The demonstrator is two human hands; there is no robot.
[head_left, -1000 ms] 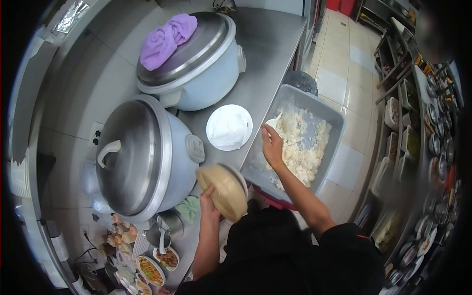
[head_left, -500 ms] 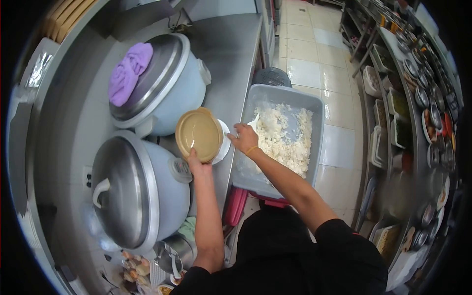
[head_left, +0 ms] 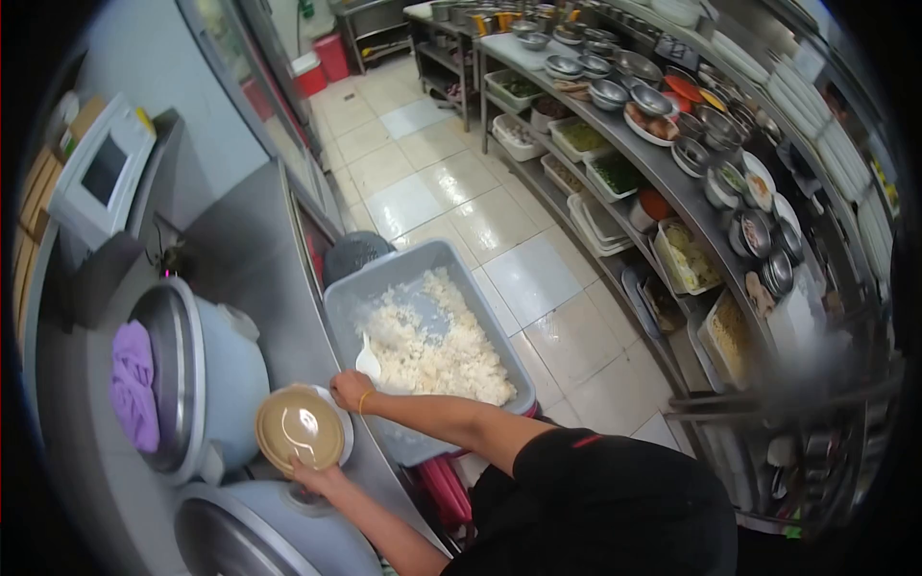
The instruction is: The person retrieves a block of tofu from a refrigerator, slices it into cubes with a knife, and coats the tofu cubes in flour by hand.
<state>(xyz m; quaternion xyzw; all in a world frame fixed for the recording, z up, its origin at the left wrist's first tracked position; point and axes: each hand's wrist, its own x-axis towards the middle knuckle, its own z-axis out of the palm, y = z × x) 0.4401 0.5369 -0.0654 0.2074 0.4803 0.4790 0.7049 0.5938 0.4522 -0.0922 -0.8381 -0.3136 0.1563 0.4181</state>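
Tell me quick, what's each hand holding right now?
Left hand: closed on the edge of a tan bowl.
Right hand: closed, holding a white rice paddle.

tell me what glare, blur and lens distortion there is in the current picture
Head view: small white glare on the tan bowl, plus shine on the floor tiles; head view: strong fisheye bending, with the metal counter curved and the picture corners black; head view: a hazy, out-of-focus patch at lower right; head view: rice bright, but its lumpy texture readable.
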